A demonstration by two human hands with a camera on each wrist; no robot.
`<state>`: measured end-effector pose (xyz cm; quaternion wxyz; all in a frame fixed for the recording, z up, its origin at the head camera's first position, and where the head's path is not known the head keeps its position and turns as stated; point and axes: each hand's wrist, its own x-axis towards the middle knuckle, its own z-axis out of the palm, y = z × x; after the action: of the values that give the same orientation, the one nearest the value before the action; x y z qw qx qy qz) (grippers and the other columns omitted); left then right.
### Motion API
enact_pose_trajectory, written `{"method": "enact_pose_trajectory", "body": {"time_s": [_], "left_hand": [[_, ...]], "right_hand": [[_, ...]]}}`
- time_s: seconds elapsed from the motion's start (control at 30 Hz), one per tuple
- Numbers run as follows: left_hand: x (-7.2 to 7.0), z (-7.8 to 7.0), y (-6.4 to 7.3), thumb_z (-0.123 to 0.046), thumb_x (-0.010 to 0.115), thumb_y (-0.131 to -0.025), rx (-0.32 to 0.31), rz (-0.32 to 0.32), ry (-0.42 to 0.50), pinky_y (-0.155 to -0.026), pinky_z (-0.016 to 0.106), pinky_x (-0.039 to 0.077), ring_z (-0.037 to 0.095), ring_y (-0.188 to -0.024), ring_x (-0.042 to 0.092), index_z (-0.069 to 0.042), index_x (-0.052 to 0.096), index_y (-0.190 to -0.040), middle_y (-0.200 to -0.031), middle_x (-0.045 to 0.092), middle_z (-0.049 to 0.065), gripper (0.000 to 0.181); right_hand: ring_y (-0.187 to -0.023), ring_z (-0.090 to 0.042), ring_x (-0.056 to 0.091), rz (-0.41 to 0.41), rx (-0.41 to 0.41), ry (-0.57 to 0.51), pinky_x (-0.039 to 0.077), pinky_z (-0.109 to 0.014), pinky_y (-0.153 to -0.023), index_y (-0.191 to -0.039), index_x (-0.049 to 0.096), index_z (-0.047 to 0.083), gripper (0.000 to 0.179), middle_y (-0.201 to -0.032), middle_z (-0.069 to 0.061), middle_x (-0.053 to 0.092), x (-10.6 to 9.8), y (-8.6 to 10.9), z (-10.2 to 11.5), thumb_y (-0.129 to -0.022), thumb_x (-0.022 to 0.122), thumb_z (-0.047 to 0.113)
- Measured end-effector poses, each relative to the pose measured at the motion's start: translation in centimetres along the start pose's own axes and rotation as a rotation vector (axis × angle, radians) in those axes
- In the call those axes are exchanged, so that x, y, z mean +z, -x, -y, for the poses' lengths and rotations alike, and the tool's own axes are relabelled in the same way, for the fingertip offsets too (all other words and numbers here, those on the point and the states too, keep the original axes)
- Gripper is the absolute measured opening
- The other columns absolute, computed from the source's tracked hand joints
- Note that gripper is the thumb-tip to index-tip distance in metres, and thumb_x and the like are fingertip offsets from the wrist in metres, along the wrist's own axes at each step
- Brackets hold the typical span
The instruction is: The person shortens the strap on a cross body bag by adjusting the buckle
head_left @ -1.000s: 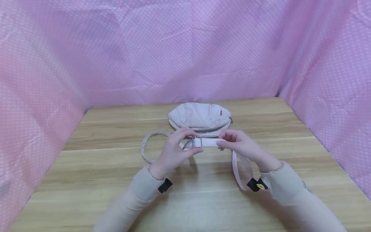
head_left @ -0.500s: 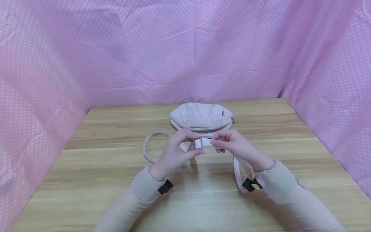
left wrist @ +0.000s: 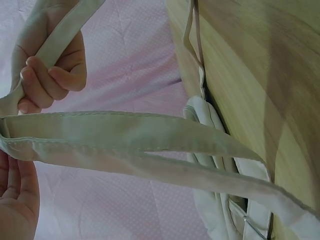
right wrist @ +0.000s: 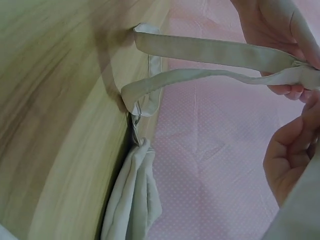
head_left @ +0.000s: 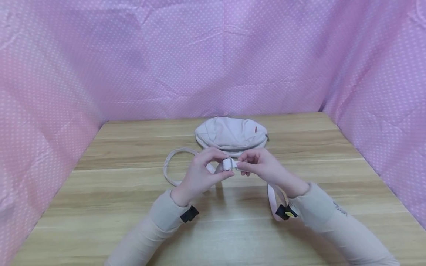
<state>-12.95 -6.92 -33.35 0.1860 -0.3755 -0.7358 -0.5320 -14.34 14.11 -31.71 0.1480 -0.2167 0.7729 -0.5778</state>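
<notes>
My left hand (head_left: 203, 173) pinches a silver strap buckle (head_left: 227, 164) between thumb and fingers, just above the table in front of the bag. From the buckle's right side a short piece of white strap (head_left: 234, 164) reaches my right hand (head_left: 261, 166), whose thumb and fingers pinch it. In the left wrist view two layers of the strap (left wrist: 125, 132) run from the left hand down to the table. The off-white waist bag (head_left: 231, 133), with a small red tag, lies behind both hands, its lower front partly hidden by them.
A loop of strap (head_left: 169, 157) lies on the wooden table (head_left: 133, 207) left of the bag. Another loop (head_left: 272, 199) hangs below the right wrist. Pink dotted cloth (head_left: 213, 66) walls the table at the back and sides.
My right hand has moved left, closer to the buckle, and the stretch of strap between the hands has become much shorter. The left hand stays nearly in place, holding the buckle.
</notes>
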Motion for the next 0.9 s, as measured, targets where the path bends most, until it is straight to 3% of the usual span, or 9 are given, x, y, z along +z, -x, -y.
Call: {"method": "enact_pose_trajectory", "body": {"time_s": [0.3, 0.5, 0.63, 0.8, 0.9], "left_hand": [[-0.1, 0.1, 0.0, 0.001, 0.084, -0.064, 0.003, 0.017, 0.017, -0.079, 0.026, 0.054, 0.017, -0.089, 0.058, 0.000, 0.066, -0.096, -0.093, 0.066, 0.011, 0.037], [-0.1, 0.0, 0.0, 0.003, 0.083, -0.065, -0.014, 0.023, 0.053, -0.080, 0.027, 0.055, 0.017, -0.091, 0.058, 0.000, 0.065, -0.094, -0.093, 0.065, 0.011, 0.035], [0.0, 0.0, 0.2, 0.004, 0.083, -0.065, -0.036, 0.031, 0.092, -0.081, 0.030, 0.056, 0.013, -0.091, 0.057, 0.000, 0.065, -0.092, -0.091, 0.065, 0.011, 0.033], [0.0, 0.1, 0.4, 0.004, 0.082, -0.066, -0.042, 0.023, 0.112, -0.079, 0.031, 0.055, 0.010, -0.093, 0.056, -0.001, 0.065, -0.094, -0.093, 0.065, 0.011, 0.034], [-0.2, 0.1, 0.5, 0.004, 0.081, -0.067, -0.041, 0.012, 0.118, -0.080, 0.028, 0.055, 0.010, -0.092, 0.056, 0.001, 0.065, -0.098, -0.095, 0.065, 0.013, 0.035]], "right_hand": [[-0.058, -0.006, 0.056, -0.057, 0.026, -0.011, 0.049, -0.021, -0.057, -0.084, 0.062, -0.006, 0.011, -0.063, 0.008, 0.062, 0.4, -0.3, 0.0, -0.085, 0.067, 0.004], [-0.060, -0.006, 0.055, 0.003, -0.050, -0.117, 0.049, -0.020, -0.059, -0.088, 0.054, -0.011, 0.008, -0.065, 0.008, 0.062, 1.1, -0.6, 0.1, -0.087, 0.058, -0.005], [-0.060, -0.007, 0.054, 0.051, -0.064, -0.189, 0.046, -0.019, -0.060, -0.093, 0.046, -0.005, 0.010, -0.066, 0.008, 0.062, 1.5, -0.7, 0.4, -0.087, 0.053, -0.009], [-0.065, -0.006, 0.056, 0.113, -0.069, -0.159, 0.047, -0.020, -0.063, -0.105, 0.040, -0.005, 0.020, -0.071, 0.008, 0.064, 1.2, -0.6, 0.8, -0.090, 0.053, -0.005], [-0.074, -0.006, 0.058, 0.148, -0.062, -0.064, 0.048, -0.021, -0.070, -0.114, 0.040, -0.006, 0.025, -0.081, 0.004, 0.066, 0.2, -0.2, 0.8, -0.094, 0.052, 0.002]]}}
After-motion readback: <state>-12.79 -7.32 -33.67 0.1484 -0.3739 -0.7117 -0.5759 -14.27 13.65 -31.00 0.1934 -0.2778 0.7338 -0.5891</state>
